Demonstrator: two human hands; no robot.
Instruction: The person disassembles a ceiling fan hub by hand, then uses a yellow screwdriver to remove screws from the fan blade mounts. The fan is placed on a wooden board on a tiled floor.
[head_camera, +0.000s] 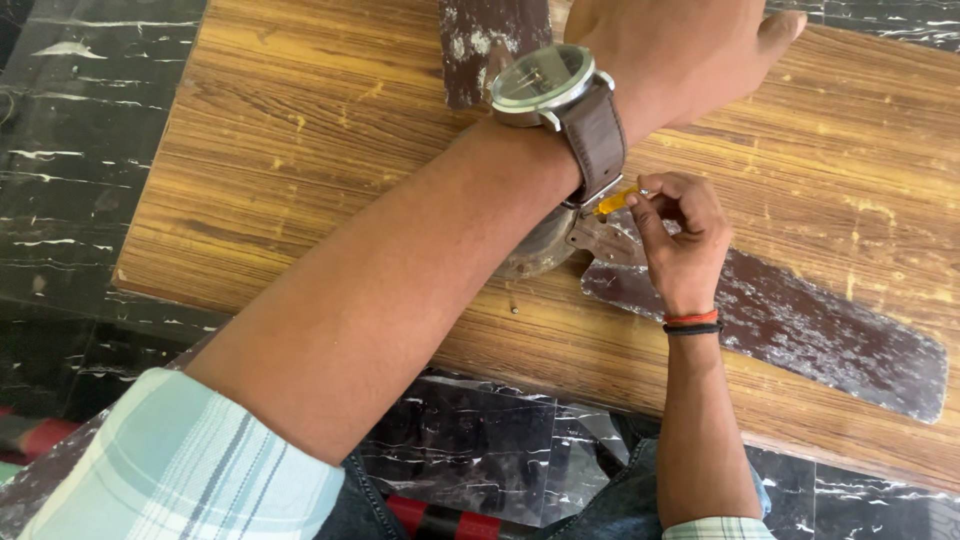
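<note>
Nearest, the left hand (690, 50) presses flat on the table (300, 150); just below, the right hand (680, 235) pinches a yellow-handled screwdriver (615, 200).

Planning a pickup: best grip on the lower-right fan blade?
Probably the fan blade at its broad free end, from the table's near edge, pinching across the flat. It lies flat; its narrow end joins the hub bracket where the right hand works.

My left arm stretches diagonally across the view, its hand (690, 45) lying flat, palm down, partly cut off at the top edge. My right hand (680, 235) sits below that wrist, fingers (655, 215) curled in a tight pinch, seemingly closed on something small.
</note>
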